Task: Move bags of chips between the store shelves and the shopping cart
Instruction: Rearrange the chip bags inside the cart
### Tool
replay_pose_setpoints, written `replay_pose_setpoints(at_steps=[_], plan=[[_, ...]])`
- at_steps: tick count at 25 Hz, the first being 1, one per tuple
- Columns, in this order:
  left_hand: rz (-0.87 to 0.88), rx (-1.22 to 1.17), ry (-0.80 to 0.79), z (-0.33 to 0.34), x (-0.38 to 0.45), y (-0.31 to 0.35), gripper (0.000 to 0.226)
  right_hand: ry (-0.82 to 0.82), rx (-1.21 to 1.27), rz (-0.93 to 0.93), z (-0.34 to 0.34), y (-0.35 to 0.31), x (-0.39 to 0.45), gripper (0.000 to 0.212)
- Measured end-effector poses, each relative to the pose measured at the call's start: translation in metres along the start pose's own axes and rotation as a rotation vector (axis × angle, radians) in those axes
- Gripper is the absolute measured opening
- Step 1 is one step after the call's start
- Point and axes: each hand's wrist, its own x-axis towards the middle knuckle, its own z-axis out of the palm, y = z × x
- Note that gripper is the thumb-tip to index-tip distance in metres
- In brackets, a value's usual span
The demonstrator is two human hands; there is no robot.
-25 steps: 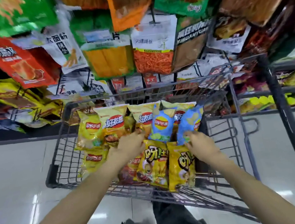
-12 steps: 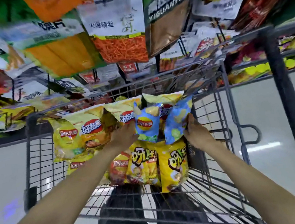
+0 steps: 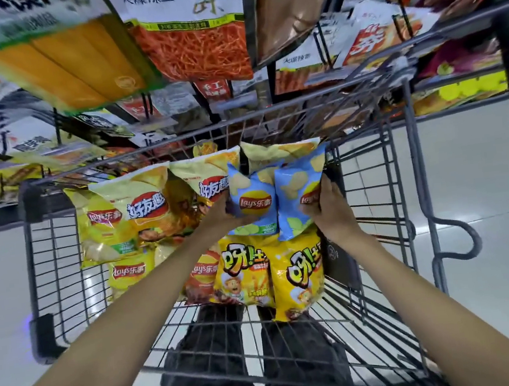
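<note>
**Two blue bags in hand, most of the cart load still waiting**

At the left of the shopping cart (image 3: 55,275), several yellow bags (image 3: 104,230) lie stacked against the wire side, with a smaller yellow one below them and two pale cream-topped bags (image 3: 151,202) leaning against the far wall. None of these is being touched, so they count as work still to do if the bags are headed for the shelves.

Toward the middle, the left hand (image 3: 220,211) has its grip curled on the lower left edge of a blue bag (image 3: 252,199), fingers tucked behind it. Below it sit a reddish bag (image 3: 201,276) and two bright yellow cartoon bags (image 3: 298,277), resting on the cart's wire floor and untouched.

Just to the right, a second blue bag (image 3: 298,194) stands touching the first, and the right hand (image 3: 328,206) wraps its grip round that bag's right edge. Both blue bags are upright and appear raised above the pile, still inside the cart's walls.

Above and beyond hang the store shelves (image 3: 197,49), crowded with packets. My judgement: one paired transfer is only at its grasp-and-lift stage. Whether the bags are leaving or arriving cannot be told.
</note>
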Motion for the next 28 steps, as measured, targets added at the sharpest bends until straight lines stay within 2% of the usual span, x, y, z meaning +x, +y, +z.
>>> replay_pose_setpoints(at_steps=[2, 4, 7, 14, 18, 22, 25, 28], plan=[[0.051, -0.075, 0.030, 0.000, -0.002, 0.000, 0.063, -0.021, 0.025, 0.009, -0.003, -0.002, 0.009, 0.078], [0.080, -0.152, 0.098, 0.001, -0.009, -0.001, 0.064, -0.016, 0.070, 0.034, -0.005, -0.007, 0.015, 0.073], [0.138, -0.262, 0.153, 0.001, -0.015, -0.014, 0.067, 0.013, 0.165, 0.056, 0.000, -0.015, 0.018, 0.076], [0.199, -0.308, 0.331, -0.019, -0.047, -0.027, 0.070, 0.072, 0.343, 0.135, 0.018, -0.036, 0.001, 0.081], [0.238, -0.275, 0.338, -0.035, -0.067, -0.036, 0.067, 0.109, 0.324, 0.098, 0.018, -0.051, -0.017, 0.080], [0.318, -0.271, 0.309, -0.047, -0.091, -0.049, 0.070, 0.205, 0.365, -0.025, 0.015, -0.071, -0.059, 0.090], [0.352, -0.246, 0.285, -0.055, -0.112, -0.056, 0.083, 0.282, 0.390, -0.101, 0.018, -0.079, -0.098, 0.074], [0.422, -0.183, 0.260, -0.058, -0.135, -0.058, 0.083, 0.349, 0.416, -0.149, 0.023, -0.082, -0.142, 0.074]])
